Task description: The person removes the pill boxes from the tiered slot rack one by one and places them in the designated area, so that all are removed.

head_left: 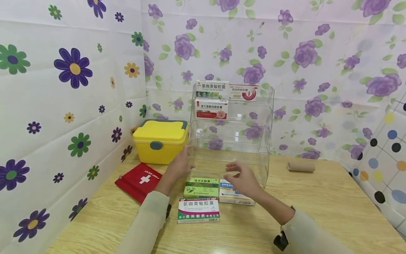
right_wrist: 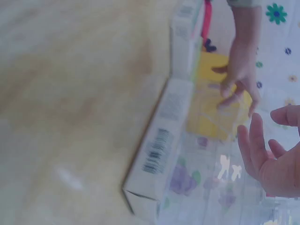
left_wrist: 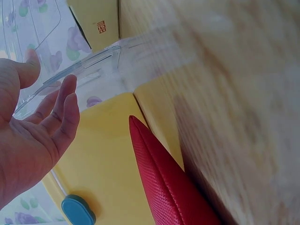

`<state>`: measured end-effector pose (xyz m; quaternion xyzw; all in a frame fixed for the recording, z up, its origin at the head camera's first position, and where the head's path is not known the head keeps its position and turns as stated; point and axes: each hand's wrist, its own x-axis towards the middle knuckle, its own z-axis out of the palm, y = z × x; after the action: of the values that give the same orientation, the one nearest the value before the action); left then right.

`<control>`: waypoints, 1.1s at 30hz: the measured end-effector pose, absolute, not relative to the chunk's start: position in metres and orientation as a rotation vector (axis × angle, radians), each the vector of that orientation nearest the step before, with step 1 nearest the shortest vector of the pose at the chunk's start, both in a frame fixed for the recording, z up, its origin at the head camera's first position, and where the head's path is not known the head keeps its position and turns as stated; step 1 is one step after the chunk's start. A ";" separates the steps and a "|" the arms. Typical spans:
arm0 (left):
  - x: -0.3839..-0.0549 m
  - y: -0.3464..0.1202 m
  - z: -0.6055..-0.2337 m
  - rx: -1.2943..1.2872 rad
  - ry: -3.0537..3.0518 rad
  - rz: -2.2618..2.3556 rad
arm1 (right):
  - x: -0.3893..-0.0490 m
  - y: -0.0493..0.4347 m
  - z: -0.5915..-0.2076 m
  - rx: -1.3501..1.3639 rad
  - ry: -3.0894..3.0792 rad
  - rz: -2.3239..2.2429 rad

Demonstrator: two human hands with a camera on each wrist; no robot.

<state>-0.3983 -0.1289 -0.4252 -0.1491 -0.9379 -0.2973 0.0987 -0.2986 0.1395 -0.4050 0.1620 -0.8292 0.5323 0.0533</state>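
My left hand (head_left: 179, 165) is at the left side of a clear tiered display rack (head_left: 265, 150), thumb and fingers apart with nothing between them. The left wrist view shows those fingers (left_wrist: 63, 108) right by the rack's clear edge. Over a blue-and-white medicine box (head_left: 236, 197) hovers my right hand (head_left: 246, 180), its fingers loosely bent and holding nothing. Beside that box lies a green medicine box (head_left: 201, 188). A white, green and magenta medicine box (head_left: 198, 210) lies in front of the green one.
Upper tiers of the rack hold a white-green box (head_left: 211, 90), a white box with a red ring (head_left: 243, 92) and a red-and-white box (head_left: 211, 109). Left of the rack are a yellow lidded case (head_left: 160, 150) and a red first aid pouch (head_left: 139, 181). A cardboard tube (head_left: 301, 167) lies right.
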 end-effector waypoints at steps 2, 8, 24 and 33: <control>-0.398 -0.129 -0.424 -0.441 -2.781 -0.880 | -0.304 0.141 -0.399 0.466 -2.503 1.600; -0.396 -0.129 -0.421 -0.434 -2.801 -0.882 | -0.321 0.147 -0.383 0.440 -2.459 1.559; -0.395 -0.129 -0.423 -0.434 -2.783 -0.862 | -0.360 0.148 -0.340 0.330 -2.306 1.554; -0.396 -0.129 -0.424 -0.445 -2.775 -0.869 | -0.383 0.146 -0.322 0.293 -2.258 1.543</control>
<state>-0.3957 -0.1290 -0.4237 -0.1506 -0.9386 -0.2940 0.0995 -0.3830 0.1459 -0.3220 0.1043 -0.8053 0.5503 0.1945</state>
